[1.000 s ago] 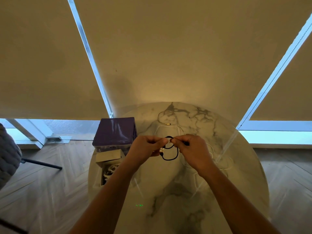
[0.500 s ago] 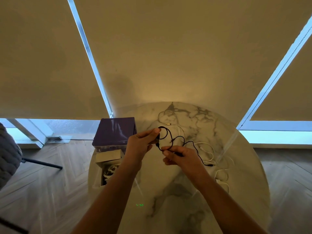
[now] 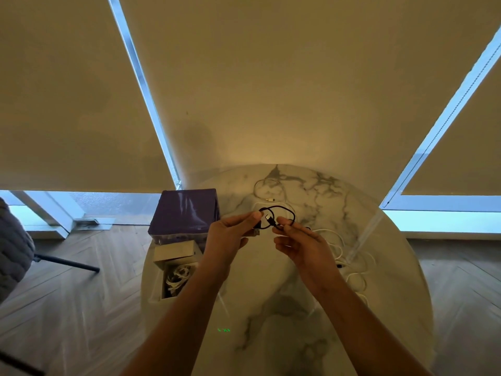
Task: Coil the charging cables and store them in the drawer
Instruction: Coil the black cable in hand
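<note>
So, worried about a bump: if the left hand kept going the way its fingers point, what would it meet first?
Probably the right hand, across the looped thin black cable that both hold; depth is unclear. The left hand points rightward.

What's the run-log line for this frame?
phase: coiling | left hand: pinching black cable | right hand: pinching same cable | drawer: open, white cables inside

1. The black cable [image 3: 282, 217] is hanging in a loose loop above the round marble table [image 3: 284, 335], its plug ends crossing
2. White cables [image 3: 349, 260] are lying tangled on the table's right side
3. The open drawer [image 3: 169, 280] is sitting at the table's left edge, holding coiled white cables [image 3: 177, 276]
</note>
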The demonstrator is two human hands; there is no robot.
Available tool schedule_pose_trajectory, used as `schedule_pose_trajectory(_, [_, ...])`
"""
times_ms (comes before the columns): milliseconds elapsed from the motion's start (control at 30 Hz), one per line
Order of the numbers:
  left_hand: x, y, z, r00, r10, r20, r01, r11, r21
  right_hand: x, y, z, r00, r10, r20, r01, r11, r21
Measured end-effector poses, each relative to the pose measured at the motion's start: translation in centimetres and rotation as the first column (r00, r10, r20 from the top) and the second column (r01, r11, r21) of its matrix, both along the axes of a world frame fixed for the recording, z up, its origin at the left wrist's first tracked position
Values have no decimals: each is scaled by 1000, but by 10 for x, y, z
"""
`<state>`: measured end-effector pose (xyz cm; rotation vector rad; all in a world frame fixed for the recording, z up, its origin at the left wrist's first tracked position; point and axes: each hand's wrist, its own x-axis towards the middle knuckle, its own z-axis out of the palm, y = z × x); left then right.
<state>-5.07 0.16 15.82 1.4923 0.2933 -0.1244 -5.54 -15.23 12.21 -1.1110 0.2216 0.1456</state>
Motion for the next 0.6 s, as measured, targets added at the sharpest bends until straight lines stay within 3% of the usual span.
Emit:
schedule_pose_trajectory(333, [-3, -11, -6, 1000, -14, 13, 14, 1000, 1, -2, 3, 11, 943, 304, -136, -258, 925, 281])
schedule_pose_trajectory(600, [-2, -13, -7, 998, -30, 62, 25, 997, 77, -1, -3, 14, 898, 395, -196, -365, 915, 171])
